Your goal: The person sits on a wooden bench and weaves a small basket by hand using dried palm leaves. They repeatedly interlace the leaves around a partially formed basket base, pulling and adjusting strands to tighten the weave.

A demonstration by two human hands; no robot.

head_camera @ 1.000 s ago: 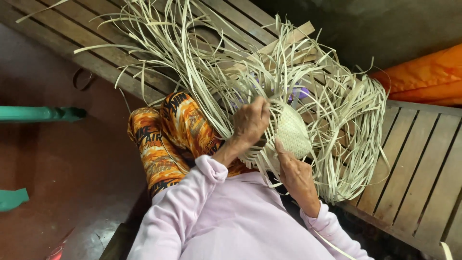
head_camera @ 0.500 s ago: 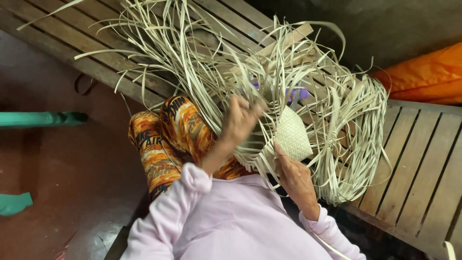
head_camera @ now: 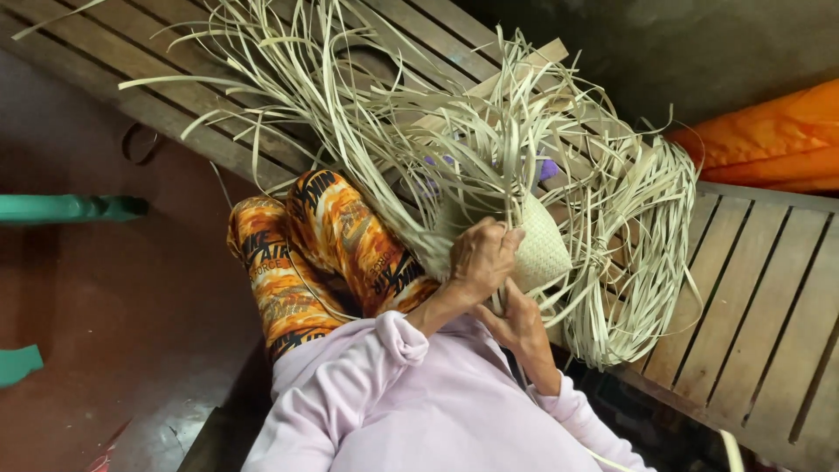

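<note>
Both hands' fingers [head_camera: 502, 240] curled, gripping woven straw piece [head_camera: 542, 249].

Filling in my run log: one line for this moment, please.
left hand: grips pale woven straw piece | right hand: supports it below | loose pale straw strips: fan over slatted wooden bench

We sit on the bench [head_camera: 769, 332] with the woven piece [head_camera: 537, 249] in front of us. Our left hand [head_camera: 481, 258] lies on it, our right hand [head_camera: 517, 322] beneath. Loose strips [head_camera: 350, 114] fan out behind it across the bench.
</note>
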